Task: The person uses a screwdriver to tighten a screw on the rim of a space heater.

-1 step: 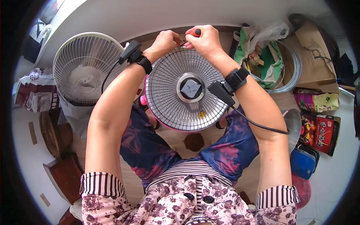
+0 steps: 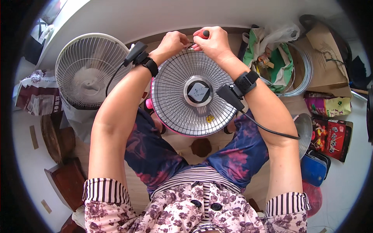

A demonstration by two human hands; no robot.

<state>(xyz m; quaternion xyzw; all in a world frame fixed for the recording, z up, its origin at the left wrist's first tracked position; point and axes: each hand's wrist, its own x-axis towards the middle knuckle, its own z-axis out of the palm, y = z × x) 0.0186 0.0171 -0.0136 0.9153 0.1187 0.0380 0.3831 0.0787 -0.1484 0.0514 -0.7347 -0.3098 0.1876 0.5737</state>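
Between my knees stands a round dish-shaped electric heater (image 2: 171, 112) with a black wire guard, silvery reflector and pink rim. My right hand (image 2: 214, 42) is closed around a tool with a red and black handle (image 2: 206, 33) at the heater's far edge. The tool's working end is mostly hidden by my fingers, so its kind is unclear. Just left of it, my left hand (image 2: 171, 43) has its fingertips pinched together at the same edge. Something small and dark shows between the two hands, too small to name.
At the left stands a white fan (image 2: 91, 70) with a wire cage. On the right are a coil of wire (image 2: 307, 70), a cardboard box (image 2: 330, 58), a red package (image 2: 332, 138) and a blue case (image 2: 314, 169). A pale wall (image 2: 186, 15) rises behind the heater.
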